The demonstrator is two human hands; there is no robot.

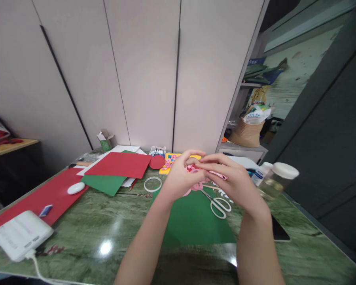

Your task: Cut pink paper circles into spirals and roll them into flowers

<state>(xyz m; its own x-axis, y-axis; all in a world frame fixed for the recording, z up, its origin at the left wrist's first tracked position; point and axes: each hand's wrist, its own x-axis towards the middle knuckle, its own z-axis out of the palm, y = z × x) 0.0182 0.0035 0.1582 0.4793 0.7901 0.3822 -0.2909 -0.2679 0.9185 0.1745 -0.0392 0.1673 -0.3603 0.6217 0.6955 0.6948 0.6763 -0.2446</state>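
Observation:
My left hand (182, 174) and my right hand (233, 174) meet above a green sheet (195, 221), fingers bent and fingertips close together. Between them shows a small pink piece (197, 186), mostly hidden by the fingers, so its kind cannot be made out. A pink strip (218, 175) sticks out under my right fingers. Scissors with white handles (221, 207) lie on the green sheet below my right hand. Behind my hands is a yellow sheet (165, 171) dotted with pink and blue beads.
Red paper (118, 165), a white ring (152, 184) and a red disc (157, 162) lie left of my hands. A white power bank (22, 233) with a cable is at front left. A lidded jar (277, 180) and a dark flat device (280, 230) sit at right.

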